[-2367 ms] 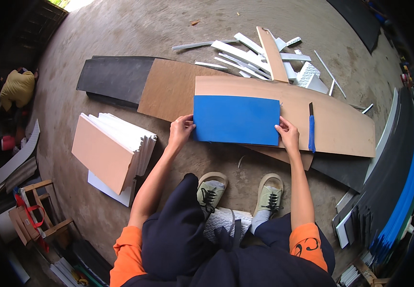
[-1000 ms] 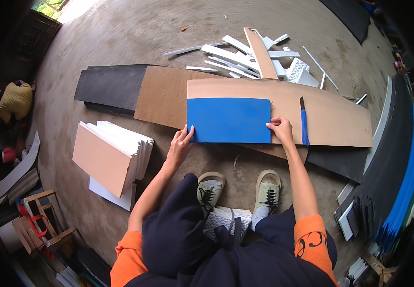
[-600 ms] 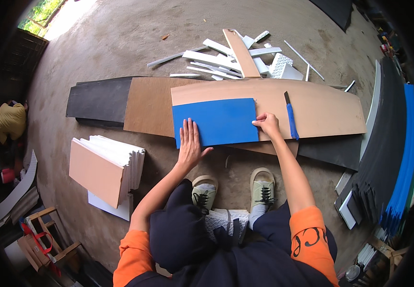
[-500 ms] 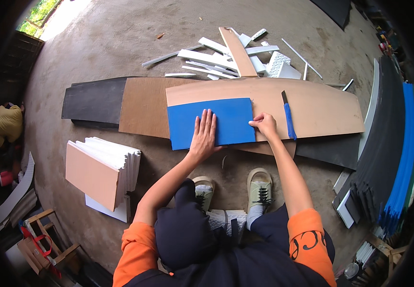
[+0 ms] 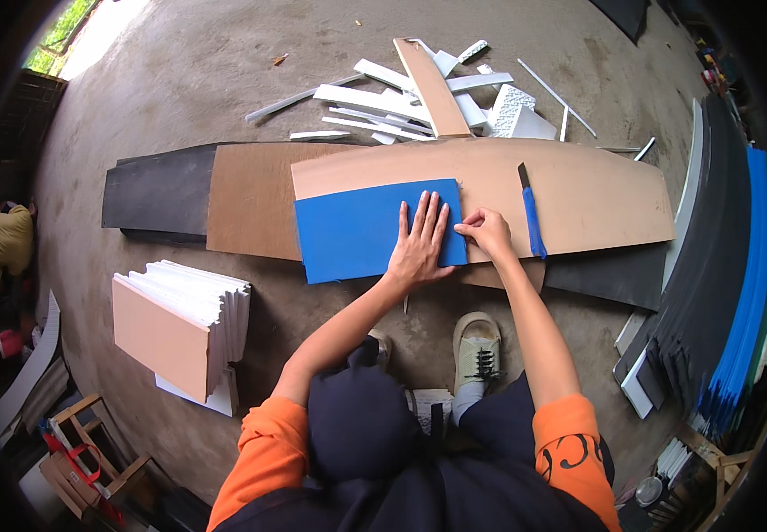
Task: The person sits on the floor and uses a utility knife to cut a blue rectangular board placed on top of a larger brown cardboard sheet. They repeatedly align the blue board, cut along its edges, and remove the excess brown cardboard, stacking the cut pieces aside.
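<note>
A blue rectangular sheet [image 5: 352,232] lies over a light brown board [image 5: 592,195], lined up across its near left part. My left hand [image 5: 419,244] rests flat on the right part of the sheet, fingers stretched out. At the sheet's right edge, my right hand [image 5: 487,235] is closed in a pinch, thumb and forefinger on that edge. Just right of it, a knife with a dark blade and a blue-wrapped handle [image 5: 533,217] lies on the light brown board. Beneath are a darker brown board [image 5: 250,199] and black sheets [image 5: 157,191].
White offcuts [image 5: 375,102] and a brown strip [image 5: 432,89] lie scattered beyond the boards. A stack of white sheets with a brown face [image 5: 160,337] stands at the left. Long black sheets [image 5: 712,239] and blue sheets [image 5: 747,275] line the right. A person in yellow [image 5: 7,241] is far left.
My left hand has slid right along the blue sheet, closer to its right edge. The right hand keeps its pinch there. The whole view has shifted slightly.
</note>
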### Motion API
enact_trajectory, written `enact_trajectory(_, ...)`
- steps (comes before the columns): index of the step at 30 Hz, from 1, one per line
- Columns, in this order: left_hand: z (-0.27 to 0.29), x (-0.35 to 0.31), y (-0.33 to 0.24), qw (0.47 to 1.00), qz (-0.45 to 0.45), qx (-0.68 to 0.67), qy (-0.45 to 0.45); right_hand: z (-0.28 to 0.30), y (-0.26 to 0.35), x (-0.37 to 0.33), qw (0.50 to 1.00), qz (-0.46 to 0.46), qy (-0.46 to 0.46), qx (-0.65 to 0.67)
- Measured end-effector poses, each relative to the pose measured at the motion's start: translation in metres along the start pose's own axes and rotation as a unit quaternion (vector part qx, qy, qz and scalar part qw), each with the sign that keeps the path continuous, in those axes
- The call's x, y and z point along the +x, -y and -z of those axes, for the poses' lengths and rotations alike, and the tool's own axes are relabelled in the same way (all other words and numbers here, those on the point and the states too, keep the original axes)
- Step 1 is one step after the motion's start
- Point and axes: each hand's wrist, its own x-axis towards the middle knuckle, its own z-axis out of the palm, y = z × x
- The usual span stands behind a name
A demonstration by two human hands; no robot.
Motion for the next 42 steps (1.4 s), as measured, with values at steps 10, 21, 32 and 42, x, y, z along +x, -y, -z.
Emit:
enact_trajectory(10,0.025,-0.084,0.110,0.901,0.372,0.037,-0.219,0.001,0.006,0.001,0.999,-0.054,0.003,0.004)
enact_trajectory(21,0.016,-0.091,0.123,0.871,0.426,-0.073,-0.232,-0.004,-0.011,0.006,0.999,-0.043,-0.031,0.002)
enact_trajectory(32,0.027,-0.053,0.129,0.898,0.336,0.119,-0.256,-0.013,0.011,0.002,0.997,-0.025,-0.066,-0.011)
enact_trajectory(42,0.014,0.025,0.035,0.998,-0.029,0.054,-0.001,-0.009,0.020,-0.018,0.994,0.023,-0.103,0.000)
